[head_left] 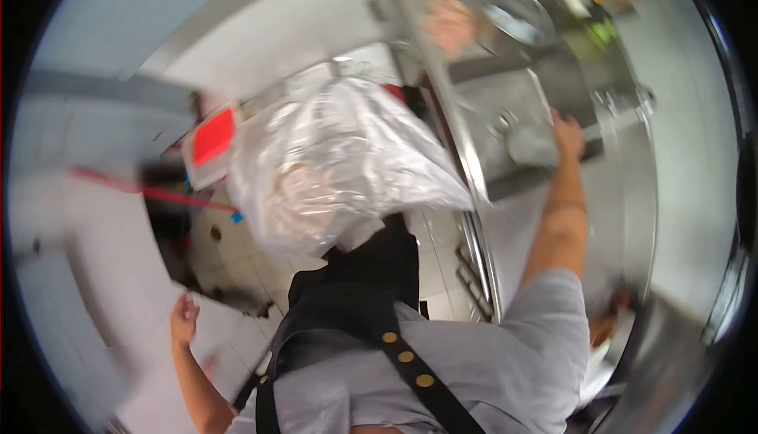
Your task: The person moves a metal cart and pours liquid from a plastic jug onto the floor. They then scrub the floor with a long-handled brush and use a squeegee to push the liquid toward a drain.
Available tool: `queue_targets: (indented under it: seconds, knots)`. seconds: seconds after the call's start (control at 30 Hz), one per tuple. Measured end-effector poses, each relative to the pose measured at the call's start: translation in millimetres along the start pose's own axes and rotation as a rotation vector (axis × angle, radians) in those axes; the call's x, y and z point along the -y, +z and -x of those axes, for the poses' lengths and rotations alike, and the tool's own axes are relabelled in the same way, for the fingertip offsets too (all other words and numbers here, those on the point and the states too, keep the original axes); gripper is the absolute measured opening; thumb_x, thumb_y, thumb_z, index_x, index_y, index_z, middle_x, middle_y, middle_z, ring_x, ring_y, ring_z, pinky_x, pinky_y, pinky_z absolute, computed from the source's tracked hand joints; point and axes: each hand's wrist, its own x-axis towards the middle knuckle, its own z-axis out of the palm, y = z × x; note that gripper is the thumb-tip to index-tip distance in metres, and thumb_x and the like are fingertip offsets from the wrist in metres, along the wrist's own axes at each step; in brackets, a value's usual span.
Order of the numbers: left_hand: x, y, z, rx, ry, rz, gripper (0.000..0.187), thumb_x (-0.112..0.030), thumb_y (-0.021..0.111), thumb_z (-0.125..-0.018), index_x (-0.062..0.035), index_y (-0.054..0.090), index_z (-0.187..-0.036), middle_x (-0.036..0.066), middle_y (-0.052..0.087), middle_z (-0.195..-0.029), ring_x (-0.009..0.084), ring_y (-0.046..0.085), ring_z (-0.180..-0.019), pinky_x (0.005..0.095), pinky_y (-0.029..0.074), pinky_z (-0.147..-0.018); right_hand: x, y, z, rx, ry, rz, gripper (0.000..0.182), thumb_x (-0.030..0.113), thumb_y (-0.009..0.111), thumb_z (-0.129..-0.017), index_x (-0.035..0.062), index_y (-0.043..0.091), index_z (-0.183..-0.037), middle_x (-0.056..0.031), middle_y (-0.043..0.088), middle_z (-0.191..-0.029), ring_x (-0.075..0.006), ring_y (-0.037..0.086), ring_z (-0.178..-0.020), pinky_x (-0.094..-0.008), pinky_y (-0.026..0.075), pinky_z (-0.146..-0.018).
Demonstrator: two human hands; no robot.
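Observation:
Over the steel sink [496,189], my right hand [568,136] is closed on the edge of a pale, translucent container [533,144], which is blurred. The container is at the near right part of a sink basin. My left hand [185,317] hangs out to the left, away from any object. Motion smears its fingers, and nothing can be made out in it. A large clear plastic bag [347,158] with pale contents stands between my hands, in front of my body.
Farther up the counter are a round metal bowl [517,16] and a pinkish, blurred item [448,25]. A faucet [624,102] is at the sink's right side. Beyond the bag's left side lies a red-and-white object [213,138]. A red pole [181,197] crosses the left.

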Motion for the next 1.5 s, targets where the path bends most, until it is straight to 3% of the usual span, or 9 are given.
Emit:
queue_targets:
  seconds: [0.2,0.3,0.33,0.63,0.8,1.03,1.23,1.37,1.5]
  knots:
    - [43,10,-65,0.274,-0.076,0.028,0.047,0.006,0.06,-0.091,-0.0007,0.053,-0.137,0.001,0.064,-0.101,0.0109,0.062,-0.092,0.0263,0.054,-0.086,-2,11,65,-0.167,-0.067,0.157,0.085,0.041,0.085,-0.08,0.0149,0.046,-0.152,-0.0155,0.055,-0.148,-0.0389,0.05,-0.138,-0.053,0.044,-0.111]
    - [102,-11,-120,-0.007,0.496,-0.467,0.041,-0.022,0.058,-0.102,-0.0007,0.059,-0.138,0.011,0.071,-0.117,0.0188,0.068,-0.104,0.0347,0.056,-0.093,-53,66,38,-0.34,-0.247,0.222,0.086,0.064,0.068,-0.087,0.0123,0.046,-0.153,-0.0163,0.054,-0.149,-0.0381,0.052,-0.136,-0.0515,0.043,-0.111]
    - [42,-28,-115,0.062,0.103,-0.006,0.043,-0.027,0.063,-0.099,-0.004,0.062,-0.136,0.012,0.074,-0.114,0.0236,0.071,-0.1,0.0355,0.056,-0.09,-62,79,41,-0.423,-0.297,0.281,0.087,0.068,0.061,-0.091,0.0089,0.046,-0.153,-0.0166,0.052,-0.152,-0.038,0.05,-0.137,-0.0517,0.041,-0.113]
    - [1,-216,-376,-0.867,0.06,0.092,0.063,-0.037,0.072,-0.085,-0.005,0.06,-0.137,0.016,0.072,-0.12,0.0326,0.069,-0.113,0.0414,0.053,-0.097,17,33,265,-0.577,-0.55,0.129,0.059,0.042,0.066,-0.097,0.0065,0.057,-0.143,-0.0259,0.05,-0.15,-0.0426,0.047,-0.139,-0.0515,0.037,-0.115]
    - [21,-230,-514,-0.836,-0.026,0.549,0.088,-0.024,0.075,-0.082,0.0079,0.035,-0.153,0.031,0.052,-0.146,0.037,0.055,-0.135,0.0396,0.046,-0.109,63,-11,408,-0.496,-0.619,0.195,0.051,0.032,0.067,-0.099,0.0025,0.058,-0.14,-0.022,0.054,-0.148,-0.04,0.05,-0.137,-0.0481,0.037,-0.116]
    - [77,-211,-643,-0.837,0.264,0.973,0.048,-0.023,0.074,-0.092,0.0002,0.056,-0.129,0.013,0.068,-0.107,0.0223,0.064,-0.095,0.0388,0.051,-0.081,194,-14,516,-0.325,-0.71,0.127,0.041,0.013,0.065,-0.098,-0.0017,0.059,-0.136,-0.021,0.056,-0.145,-0.0371,0.053,-0.134,-0.0471,0.039,-0.114]
    - [55,-159,-539,-1.281,0.191,0.539,0.04,-0.04,0.066,-0.099,-0.0008,0.07,-0.103,0.017,0.068,-0.081,0.0328,0.066,-0.075,0.0446,0.051,-0.075,321,41,548,-0.198,-1.056,-0.275,0.033,-0.001,0.066,-0.093,-0.0033,0.065,-0.125,-0.0232,0.061,-0.136,-0.0355,0.059,-0.126,-0.0445,0.043,-0.109]
    - [18,-114,-405,-0.947,0.173,0.79,0.058,-0.052,0.064,-0.099,-0.0042,0.056,-0.067,0.003,0.052,-0.06,0.0168,0.049,-0.058,0.0397,0.043,-0.058,421,80,580,0.178,-1.255,-0.56,0.033,-0.002,0.069,-0.089,-0.0039,0.067,-0.122,-0.0214,0.068,-0.126,-0.0321,0.062,-0.121,-0.0429,0.044,-0.108]
    - [-35,-17,-262,-0.522,0.264,0.653,0.039,-0.041,0.068,-0.098,-0.0018,0.069,-0.093,0.002,0.058,-0.069,0.0135,0.052,-0.065,0.0384,0.045,-0.061,519,69,669,0.583,-1.338,-1.124,0.061,0.013,0.084,-0.083,-0.0017,0.06,-0.137,-0.0237,0.064,-0.132,-0.033,0.065,-0.116,-0.0446,0.046,-0.107]
